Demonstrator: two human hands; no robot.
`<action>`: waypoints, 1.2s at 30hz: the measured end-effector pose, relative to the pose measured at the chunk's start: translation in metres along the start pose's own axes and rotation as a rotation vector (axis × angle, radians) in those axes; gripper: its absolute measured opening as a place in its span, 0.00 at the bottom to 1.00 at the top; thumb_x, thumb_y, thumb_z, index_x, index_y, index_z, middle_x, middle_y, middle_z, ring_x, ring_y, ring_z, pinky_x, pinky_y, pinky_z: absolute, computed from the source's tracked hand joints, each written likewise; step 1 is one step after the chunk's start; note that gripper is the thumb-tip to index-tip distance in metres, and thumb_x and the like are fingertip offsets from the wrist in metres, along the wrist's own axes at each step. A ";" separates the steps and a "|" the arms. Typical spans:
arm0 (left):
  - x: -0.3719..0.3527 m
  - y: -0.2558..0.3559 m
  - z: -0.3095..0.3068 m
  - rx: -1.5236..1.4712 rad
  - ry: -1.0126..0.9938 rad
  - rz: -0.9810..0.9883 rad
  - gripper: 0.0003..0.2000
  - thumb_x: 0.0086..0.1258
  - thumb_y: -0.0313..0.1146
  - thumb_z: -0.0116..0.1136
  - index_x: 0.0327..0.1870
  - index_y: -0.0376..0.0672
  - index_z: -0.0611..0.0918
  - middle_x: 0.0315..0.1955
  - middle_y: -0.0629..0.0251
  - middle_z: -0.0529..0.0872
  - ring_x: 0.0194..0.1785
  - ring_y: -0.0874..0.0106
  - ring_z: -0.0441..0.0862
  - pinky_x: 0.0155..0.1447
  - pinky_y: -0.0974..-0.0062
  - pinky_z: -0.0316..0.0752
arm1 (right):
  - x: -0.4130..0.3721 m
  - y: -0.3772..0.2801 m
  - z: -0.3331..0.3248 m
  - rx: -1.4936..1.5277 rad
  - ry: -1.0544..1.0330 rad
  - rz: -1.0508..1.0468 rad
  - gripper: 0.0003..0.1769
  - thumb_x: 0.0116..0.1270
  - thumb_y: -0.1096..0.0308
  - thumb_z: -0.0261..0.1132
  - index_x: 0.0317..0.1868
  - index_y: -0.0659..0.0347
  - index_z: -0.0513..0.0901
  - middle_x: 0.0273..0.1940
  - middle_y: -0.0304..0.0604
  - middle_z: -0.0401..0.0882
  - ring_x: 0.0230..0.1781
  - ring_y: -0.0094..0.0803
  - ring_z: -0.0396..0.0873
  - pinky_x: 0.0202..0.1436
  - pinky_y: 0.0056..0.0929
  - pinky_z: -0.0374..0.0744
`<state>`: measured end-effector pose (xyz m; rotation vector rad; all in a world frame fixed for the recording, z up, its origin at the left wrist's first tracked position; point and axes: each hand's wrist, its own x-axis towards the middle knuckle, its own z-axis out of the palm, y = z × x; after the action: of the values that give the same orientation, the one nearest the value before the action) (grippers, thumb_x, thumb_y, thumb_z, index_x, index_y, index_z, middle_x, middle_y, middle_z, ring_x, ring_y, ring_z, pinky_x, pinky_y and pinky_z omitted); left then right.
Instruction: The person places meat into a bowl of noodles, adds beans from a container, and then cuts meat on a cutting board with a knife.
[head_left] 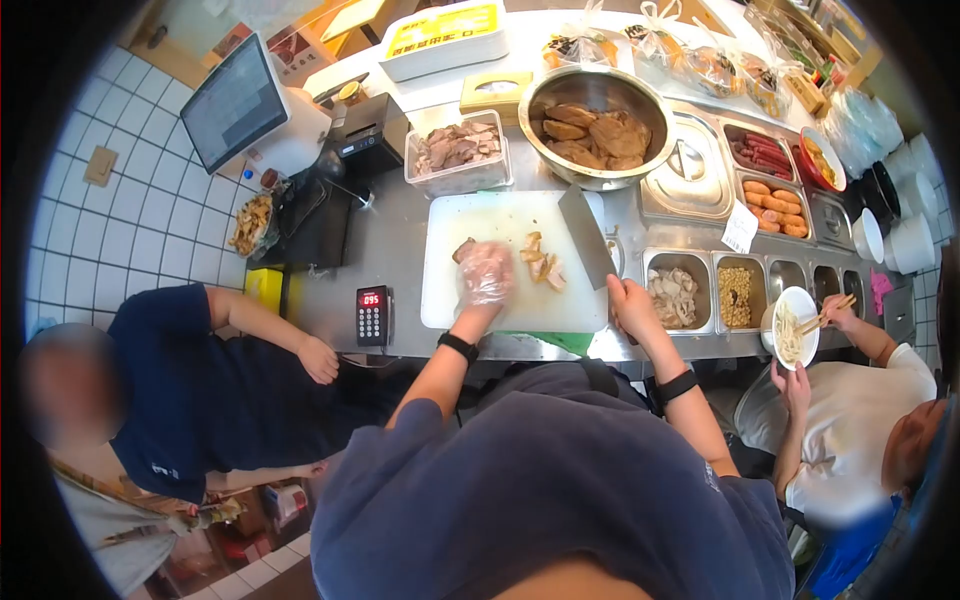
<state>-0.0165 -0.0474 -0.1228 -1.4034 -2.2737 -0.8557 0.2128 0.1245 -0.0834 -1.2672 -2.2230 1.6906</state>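
Note:
My left hand (485, 275), in a clear plastic glove, is closed over a brown piece of cooked meat (463, 250) on the white cutting board (447, 215). Only the meat's upper left end shows past the fingers. A few cut pieces of meat (538, 265) lie just right of that hand. My right hand (630, 303) grips a cleaver (587, 238) by its handle at the board's right edge. Its broad blade slants up and left over the board, apart from the meat.
Behind the board stand a tub of sliced meat (458, 150) and a steel bowl of large brown pieces (600, 135). Food trays (740, 290) line the right. A keypad device (373, 316) sits at left. One person is at left; another, at right, holds a bowl (790, 325) and chopsticks (828, 315).

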 end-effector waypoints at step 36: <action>-0.043 0.025 -0.023 0.117 -0.273 -0.230 0.07 0.57 0.32 0.58 0.34 0.41 0.80 0.41 0.56 0.77 0.46 0.57 0.76 0.47 0.60 0.74 | -0.038 -0.013 0.028 -0.033 -0.157 0.005 0.24 0.73 0.50 0.54 0.27 0.62 0.74 0.15 0.37 0.69 0.11 0.25 0.67 0.15 0.28 0.64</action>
<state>0.0248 -0.0834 -0.1213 -1.2915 -2.6846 -0.6129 0.2160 0.0781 -0.0682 -1.1857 -2.3450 1.8218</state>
